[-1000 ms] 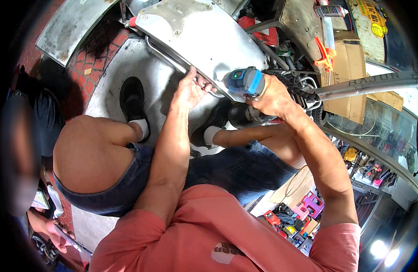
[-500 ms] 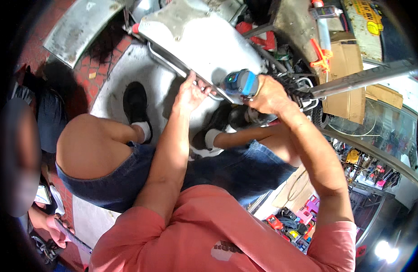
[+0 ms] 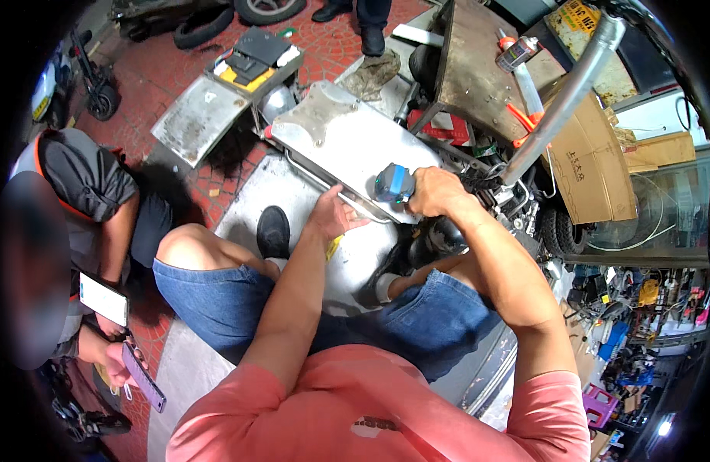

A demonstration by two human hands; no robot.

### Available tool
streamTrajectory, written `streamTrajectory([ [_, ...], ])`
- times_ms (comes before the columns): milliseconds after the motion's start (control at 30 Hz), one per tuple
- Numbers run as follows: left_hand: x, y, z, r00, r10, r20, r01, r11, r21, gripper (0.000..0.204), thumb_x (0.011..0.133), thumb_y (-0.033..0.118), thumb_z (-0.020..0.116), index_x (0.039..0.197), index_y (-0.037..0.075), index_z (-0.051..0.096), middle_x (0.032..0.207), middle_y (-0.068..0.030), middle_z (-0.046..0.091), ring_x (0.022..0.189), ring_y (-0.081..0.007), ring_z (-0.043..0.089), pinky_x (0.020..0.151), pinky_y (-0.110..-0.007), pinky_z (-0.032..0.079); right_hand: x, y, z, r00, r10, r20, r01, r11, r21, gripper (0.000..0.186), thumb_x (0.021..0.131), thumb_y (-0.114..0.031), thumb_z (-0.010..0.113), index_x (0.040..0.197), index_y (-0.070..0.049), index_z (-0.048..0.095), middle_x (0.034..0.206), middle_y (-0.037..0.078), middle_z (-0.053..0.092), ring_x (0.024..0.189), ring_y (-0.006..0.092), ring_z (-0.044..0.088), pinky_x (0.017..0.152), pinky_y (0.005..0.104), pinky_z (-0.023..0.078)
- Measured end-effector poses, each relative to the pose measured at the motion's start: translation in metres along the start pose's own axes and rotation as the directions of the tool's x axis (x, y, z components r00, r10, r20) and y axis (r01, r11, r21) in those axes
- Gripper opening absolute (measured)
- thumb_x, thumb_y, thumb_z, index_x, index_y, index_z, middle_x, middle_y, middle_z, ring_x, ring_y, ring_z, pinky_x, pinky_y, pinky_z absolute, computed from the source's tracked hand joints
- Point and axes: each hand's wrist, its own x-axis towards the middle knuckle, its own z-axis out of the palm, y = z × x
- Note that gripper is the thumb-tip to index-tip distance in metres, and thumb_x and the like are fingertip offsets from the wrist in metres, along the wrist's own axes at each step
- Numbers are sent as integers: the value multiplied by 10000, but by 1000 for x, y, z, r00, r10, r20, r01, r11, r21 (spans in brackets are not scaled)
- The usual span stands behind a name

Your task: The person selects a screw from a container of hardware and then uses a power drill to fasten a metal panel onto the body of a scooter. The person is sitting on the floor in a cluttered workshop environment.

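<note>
My right hand point(image 3: 438, 191) is closed around a blue and black cordless driver point(image 3: 394, 183), held over the near right edge of a long silver metal deck point(image 3: 355, 131). The driver's tip is hidden from this angle. At the deck's near side, my left hand point(image 3: 330, 215) is beside the metal side rail point(image 3: 313, 179). Its palm shows, the thumb reaches up to the rail and the fingers stretch out under it. Nothing loose shows in that hand.
At left, another person holds two phones, one with a lit screen point(image 3: 104, 299) and one purple point(image 3: 143, 377). A metal pole point(image 3: 563, 100) slants at right beside a cardboard box point(image 3: 590, 158). A worktable point(image 3: 478, 69) stands behind. Wheels and a loose tyre point(image 3: 204, 29) lie farther back.
The view has shifted, showing more of the floor and the person at left. My left fingers have loosened from the rail and straightened. My right hand keeps the driver over the deck's edge.
</note>
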Motion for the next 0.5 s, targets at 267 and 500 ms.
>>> streamTrajectory([
  [267, 16, 4, -35, 956, -99, -277, 212, 884, 417, 825, 924, 478, 681, 1466, -74, 396, 1222, -207, 560, 1052, -333, 578, 994, -643, 496, -1, 1, 1, 999, -45, 8, 45, 999, -8, 416, 751, -219, 736, 1089, 22, 766, 1070, 254, 746, 1051, 356, 740, 911, 423, 578],
  [500, -26, -50, -7, 970, 162, -183, 66, 548, 834, 332, 987, 265, 667, 734, 60, 600, 584, -26, 515, 463, -157, 472, 441, -334, 394, -16, 19, -12, 990, -112, -90, 121, 988, 98, 438, 773, -252, 755, 1150, -29, 762, 1138, 213, 746, 1094, 358, 722, 934, 442, 568],
])
